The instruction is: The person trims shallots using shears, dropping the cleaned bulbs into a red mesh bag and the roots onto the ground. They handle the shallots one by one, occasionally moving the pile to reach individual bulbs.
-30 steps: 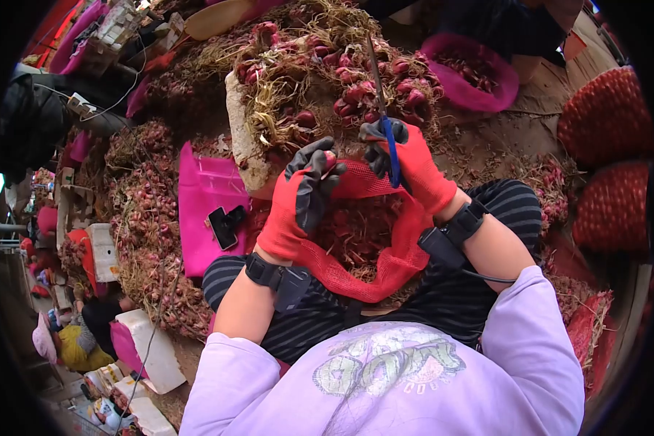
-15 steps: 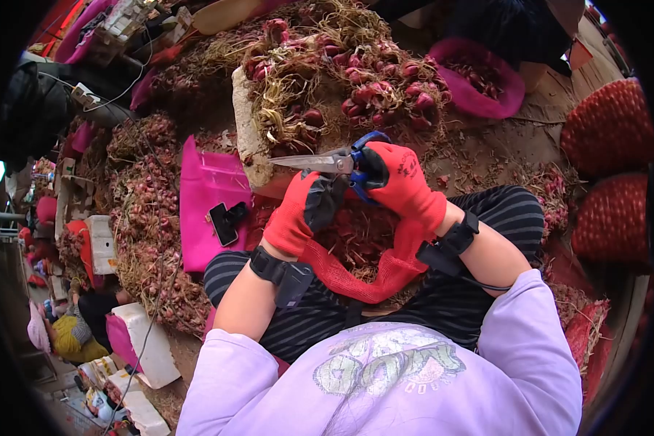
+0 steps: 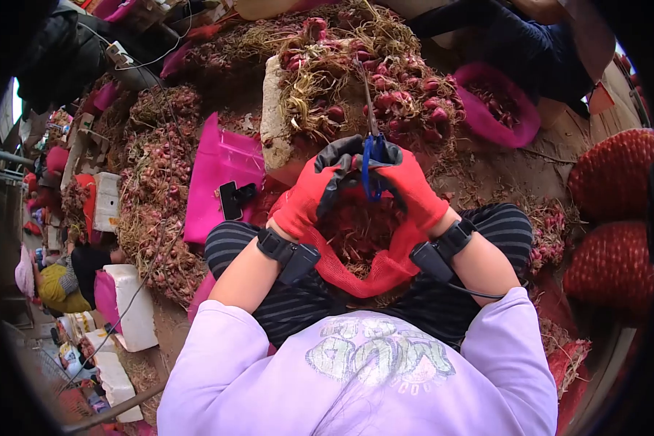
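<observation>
My right hand [image 3: 408,182], in a red glove with dark fingers, is closed around the blue handles of the scissors [image 3: 373,149]. The blades point away from me, toward the bunched shallots [image 3: 396,98]. Close beside it, my left hand [image 3: 314,182] has its gloved fingers curled, with a small reddish thing at the fingertips that looks like a shallot. Below both hands, an open red mesh bag [image 3: 374,282] lies between my crossed legs with shallots and dry scraps inside.
A phone [image 3: 231,201] rests on a pink sheet [image 3: 207,182] at the left, near a long shallot heap [image 3: 156,196]. A pink bag [image 3: 527,120] stands at the upper right beside a seated person. Full red sacks [image 3: 610,174] are at the far right.
The scissors have turned from pointing left to pointing away from me. My two hands have come closer together, and the whole view has shifted slightly.
</observation>
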A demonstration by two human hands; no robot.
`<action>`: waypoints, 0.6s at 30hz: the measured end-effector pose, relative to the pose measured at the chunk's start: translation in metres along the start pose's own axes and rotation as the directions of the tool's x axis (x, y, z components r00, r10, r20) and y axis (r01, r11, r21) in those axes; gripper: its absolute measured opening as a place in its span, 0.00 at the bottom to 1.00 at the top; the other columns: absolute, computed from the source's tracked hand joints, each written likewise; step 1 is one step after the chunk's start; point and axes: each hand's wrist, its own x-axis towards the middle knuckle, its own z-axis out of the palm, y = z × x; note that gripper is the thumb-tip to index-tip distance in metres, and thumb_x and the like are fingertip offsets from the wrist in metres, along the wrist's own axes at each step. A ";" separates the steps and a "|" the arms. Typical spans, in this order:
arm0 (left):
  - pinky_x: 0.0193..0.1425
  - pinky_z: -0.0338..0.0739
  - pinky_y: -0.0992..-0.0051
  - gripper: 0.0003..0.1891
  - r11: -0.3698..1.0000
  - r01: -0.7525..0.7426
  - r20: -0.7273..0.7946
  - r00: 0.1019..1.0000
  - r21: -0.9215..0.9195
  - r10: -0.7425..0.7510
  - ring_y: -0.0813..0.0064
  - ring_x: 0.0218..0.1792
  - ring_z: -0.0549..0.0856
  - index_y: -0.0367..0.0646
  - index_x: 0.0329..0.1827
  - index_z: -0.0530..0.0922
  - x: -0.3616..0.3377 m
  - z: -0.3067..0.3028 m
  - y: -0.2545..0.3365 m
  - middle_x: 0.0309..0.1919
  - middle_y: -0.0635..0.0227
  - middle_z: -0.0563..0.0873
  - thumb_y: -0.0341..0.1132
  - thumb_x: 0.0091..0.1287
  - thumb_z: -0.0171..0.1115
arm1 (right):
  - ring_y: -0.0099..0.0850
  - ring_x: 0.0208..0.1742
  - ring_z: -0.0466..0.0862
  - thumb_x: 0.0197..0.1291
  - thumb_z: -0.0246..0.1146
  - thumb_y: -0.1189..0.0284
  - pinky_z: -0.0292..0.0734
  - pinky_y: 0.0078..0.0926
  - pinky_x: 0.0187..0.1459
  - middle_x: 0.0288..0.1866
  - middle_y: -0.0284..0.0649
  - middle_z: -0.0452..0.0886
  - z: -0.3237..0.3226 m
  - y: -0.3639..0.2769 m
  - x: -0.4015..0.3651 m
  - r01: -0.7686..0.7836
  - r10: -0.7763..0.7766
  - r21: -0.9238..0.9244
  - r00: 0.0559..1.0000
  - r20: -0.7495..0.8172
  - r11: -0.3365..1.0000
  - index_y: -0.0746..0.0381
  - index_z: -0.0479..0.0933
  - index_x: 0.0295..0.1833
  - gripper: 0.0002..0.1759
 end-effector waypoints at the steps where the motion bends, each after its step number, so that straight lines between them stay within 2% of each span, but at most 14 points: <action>1: 0.50 0.75 0.82 0.19 0.999 -0.012 -0.025 1.000 -0.031 0.011 0.84 0.43 0.79 0.39 0.63 0.68 -0.006 0.004 0.002 0.50 0.71 0.80 0.33 0.70 0.53 | 0.18 0.34 0.77 0.54 0.66 0.74 0.75 0.19 0.40 0.36 0.32 0.81 -0.002 0.002 0.000 -0.004 0.004 -0.009 1.000 -0.025 1.000 0.64 0.77 0.46 0.14; 2: 0.51 0.75 0.81 0.20 0.999 -0.040 -0.010 0.999 0.010 0.040 0.84 0.44 0.78 0.39 0.63 0.68 -0.010 0.002 -0.003 0.50 0.71 0.79 0.32 0.69 0.52 | 0.18 0.34 0.77 0.53 0.67 0.74 0.75 0.19 0.40 0.36 0.31 0.81 -0.003 0.004 -0.001 -0.007 0.006 -0.017 0.999 -0.053 1.000 0.64 0.77 0.46 0.14; 4: 0.52 0.75 0.79 0.20 0.991 -0.097 0.028 0.995 0.090 0.095 0.84 0.46 0.78 0.39 0.64 0.68 -0.017 0.000 -0.011 0.50 0.70 0.79 0.30 0.68 0.51 | 0.18 0.36 0.78 0.53 0.65 0.75 0.75 0.18 0.39 0.37 0.32 0.81 -0.005 0.004 -0.002 0.124 -0.121 -0.199 0.992 0.030 0.972 0.64 0.77 0.46 0.13; 5: 0.47 0.74 0.83 0.19 0.988 -0.121 -0.030 0.992 0.099 0.124 0.86 0.44 0.78 0.38 0.62 0.70 -0.024 0.002 -0.017 0.49 0.72 0.80 0.28 0.68 0.51 | 0.18 0.37 0.79 0.53 0.64 0.76 0.75 0.18 0.38 0.38 0.32 0.81 -0.006 0.004 -0.003 0.191 -0.176 -0.283 0.981 0.077 0.940 0.64 0.77 0.46 0.13; 8: 0.43 0.73 0.86 0.17 1.000 -0.009 -0.149 0.989 0.008 0.010 0.89 0.41 0.77 0.39 0.61 0.71 -0.045 0.030 -0.004 0.46 0.75 0.81 0.30 0.69 0.52 | 0.19 0.37 0.78 0.51 0.65 0.76 0.76 0.19 0.38 0.38 0.33 0.81 -0.006 0.008 -0.010 0.083 -0.066 -0.083 0.979 0.191 0.993 0.65 0.77 0.45 0.14; 11: 0.42 0.73 0.85 0.18 0.986 -0.068 -0.085 0.993 0.155 0.082 0.88 0.40 0.78 0.42 0.62 0.70 -0.055 0.012 -0.020 0.44 0.76 0.80 0.35 0.71 0.53 | 0.17 0.37 0.77 0.52 0.65 0.76 0.74 0.18 0.39 0.37 0.32 0.81 -0.001 -0.010 -0.020 -0.166 0.144 0.073 0.960 0.241 0.983 0.63 0.76 0.45 0.13; 13: 0.43 0.75 0.84 0.18 0.999 0.040 -0.147 0.988 -0.015 -0.042 0.85 0.39 0.79 0.40 0.61 0.69 -0.064 0.017 -0.015 0.45 0.75 0.80 0.34 0.70 0.53 | 0.17 0.38 0.77 0.53 0.65 0.75 0.74 0.19 0.40 0.37 0.32 0.81 0.001 -0.004 -0.015 0.126 -0.081 -0.231 0.977 0.196 0.965 0.64 0.76 0.45 0.13; 14: 0.43 0.76 0.84 0.18 0.990 0.092 -0.169 0.980 -0.106 -0.109 0.83 0.39 0.80 0.39 0.61 0.68 -0.070 0.018 -0.014 0.46 0.74 0.80 0.34 0.70 0.53 | 0.17 0.38 0.77 0.53 0.64 0.74 0.74 0.19 0.40 0.37 0.32 0.81 0.002 -0.001 -0.013 0.259 -0.195 -0.375 0.960 0.200 0.890 0.64 0.75 0.45 0.13; 15: 0.42 0.76 0.84 0.19 0.982 0.117 -0.141 0.980 -0.150 -0.138 0.84 0.38 0.79 0.40 0.62 0.68 -0.075 0.018 -0.016 0.46 0.74 0.79 0.35 0.70 0.53 | 0.17 0.38 0.77 0.53 0.65 0.73 0.74 0.19 0.40 0.37 0.32 0.81 0.002 -0.001 -0.013 0.392 -0.334 -0.626 0.918 0.215 0.674 0.64 0.75 0.45 0.13; 16: 0.41 0.75 0.84 0.20 0.971 0.141 -0.108 0.980 -0.192 -0.164 0.84 0.38 0.79 0.40 0.63 0.67 -0.080 0.017 -0.018 0.46 0.74 0.79 0.36 0.71 0.52 | 0.17 0.38 0.76 0.53 0.66 0.73 0.74 0.19 0.41 0.37 0.32 0.81 0.000 -0.002 -0.013 0.459 -0.455 -0.806 0.848 0.272 0.373 0.65 0.75 0.45 0.14; 17: 0.40 0.75 0.84 0.20 0.959 0.164 -0.071 0.980 -0.230 -0.185 0.84 0.37 0.78 0.40 0.64 0.66 -0.082 0.016 -0.019 0.46 0.75 0.79 0.37 0.71 0.52 | 0.16 0.38 0.76 0.53 0.67 0.72 0.74 0.19 0.41 0.37 0.32 0.81 -0.001 -0.005 -0.012 0.449 -0.543 -0.893 0.756 0.366 0.023 0.65 0.74 0.45 0.15; 18: 0.39 0.74 0.84 0.20 0.956 0.122 -0.037 0.990 -0.267 -0.137 0.84 0.37 0.78 0.40 0.63 0.66 -0.084 0.010 -0.026 0.46 0.75 0.78 0.39 0.71 0.51 | 0.16 0.38 0.75 0.53 0.67 0.72 0.73 0.19 0.41 0.37 0.31 0.80 -0.001 -0.008 -0.012 0.472 -0.455 -0.828 0.835 0.310 0.303 0.64 0.74 0.45 0.15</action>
